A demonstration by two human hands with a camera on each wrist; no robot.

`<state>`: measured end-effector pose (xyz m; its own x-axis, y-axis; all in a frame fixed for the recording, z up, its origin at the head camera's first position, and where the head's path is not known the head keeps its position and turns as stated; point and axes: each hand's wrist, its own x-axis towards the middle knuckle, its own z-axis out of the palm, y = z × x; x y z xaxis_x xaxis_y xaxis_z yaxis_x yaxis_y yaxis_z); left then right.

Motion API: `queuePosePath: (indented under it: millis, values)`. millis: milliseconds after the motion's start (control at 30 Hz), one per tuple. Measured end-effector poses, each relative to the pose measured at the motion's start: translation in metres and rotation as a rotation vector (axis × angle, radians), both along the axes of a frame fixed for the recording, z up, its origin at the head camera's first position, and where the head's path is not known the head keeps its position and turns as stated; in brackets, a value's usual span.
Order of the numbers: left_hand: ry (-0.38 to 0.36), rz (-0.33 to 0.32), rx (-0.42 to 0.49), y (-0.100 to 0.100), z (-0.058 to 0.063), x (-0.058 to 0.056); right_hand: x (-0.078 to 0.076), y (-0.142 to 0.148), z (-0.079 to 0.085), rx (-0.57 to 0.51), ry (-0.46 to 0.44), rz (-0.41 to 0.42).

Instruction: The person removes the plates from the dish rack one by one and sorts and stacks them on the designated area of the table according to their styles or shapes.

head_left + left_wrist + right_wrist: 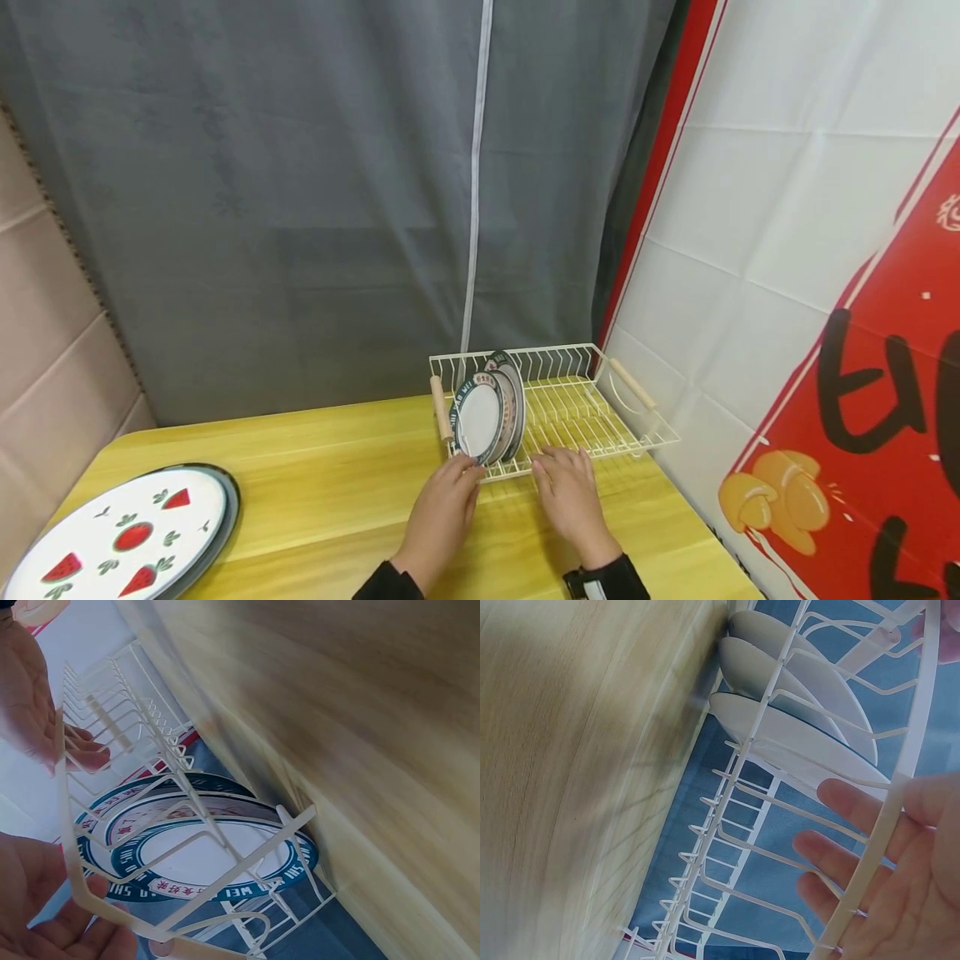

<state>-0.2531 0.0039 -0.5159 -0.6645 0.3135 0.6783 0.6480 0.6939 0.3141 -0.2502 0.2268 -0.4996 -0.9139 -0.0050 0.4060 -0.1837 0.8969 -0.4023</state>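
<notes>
A cream wire dish rack (573, 412) with wooden side handles stands at the back right of the table. Several round plates (478, 419) with dark green patterned rims lean upright in its left end; the left wrist view shows red and white lettering on the plate rims (217, 890). My left hand (442, 504) grips the rack's near rim in front of the plates, fingers over the bar. Farther right along that rim, my right hand (572, 500) holds it too, its fingers (840, 859) reaching past the bar among the wires.
A large white oval platter (97, 529) with watermelon pictures lies at the table's left, over a grey-blue one (228, 508). The wood-grain table (322, 483) meets a grey curtain (300, 208) behind. A white and red printed wall covering (697, 333) rises close to the rack's right end.
</notes>
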Motion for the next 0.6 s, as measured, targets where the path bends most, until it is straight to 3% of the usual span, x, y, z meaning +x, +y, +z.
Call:
queuePosePath:
  millis: [200, 400, 500, 600]
  values:
    - [-0.045, -0.015, -0.07, -0.003, -0.003, -0.004, -0.001, -0.001, -0.001, 0.006, 0.012, 0.005]
    - [-0.045, -0.031, -0.029, -0.005, -0.004, -0.005, -0.006, -0.006, -0.002, -0.046, 0.091, -0.002]
    - [-0.027, -0.044, -0.024, -0.005, -0.005, -0.006, -0.012, -0.008, 0.006, -0.108, 0.169, -0.023]
    - [-0.026, -0.054, -0.032, -0.005, -0.006, -0.006, -0.024, -0.009, 0.022, -0.189, 0.17, -0.036]
